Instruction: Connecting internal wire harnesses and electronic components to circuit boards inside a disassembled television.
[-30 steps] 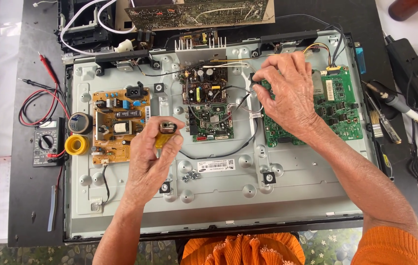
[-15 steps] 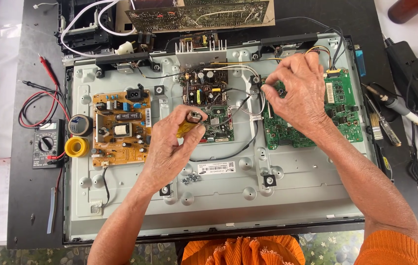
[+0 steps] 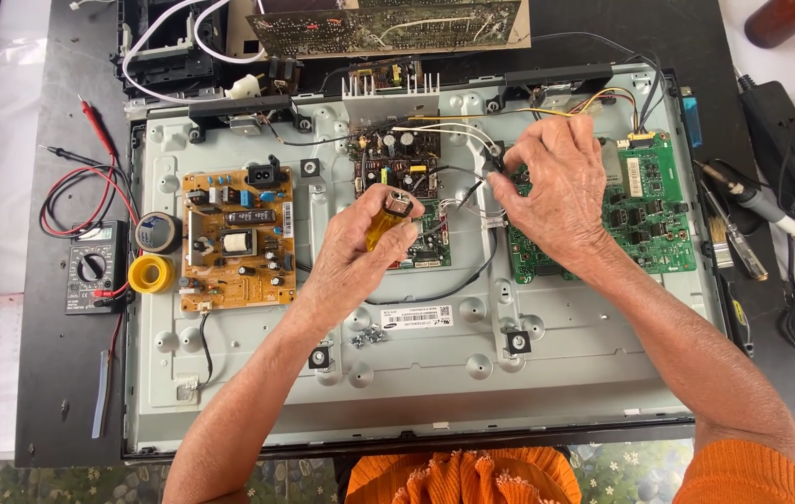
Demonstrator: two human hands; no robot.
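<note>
The left hand [image 3: 351,257] is gripping a yellow lighter [image 3: 384,215] near the centre board [image 3: 397,168] while the right hand [image 3: 551,191] is pinching a black wire [image 3: 472,191] just right of it, best held steady and clear of neighbouring leads.

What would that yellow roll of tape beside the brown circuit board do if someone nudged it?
The yellow roll of tape lies flat on its side on the metal panel, so it would probably slide rather than roll. It looks small and hollow in the middle, so likely light. Stood on edge, its round shape would probably let it roll away.
</note>
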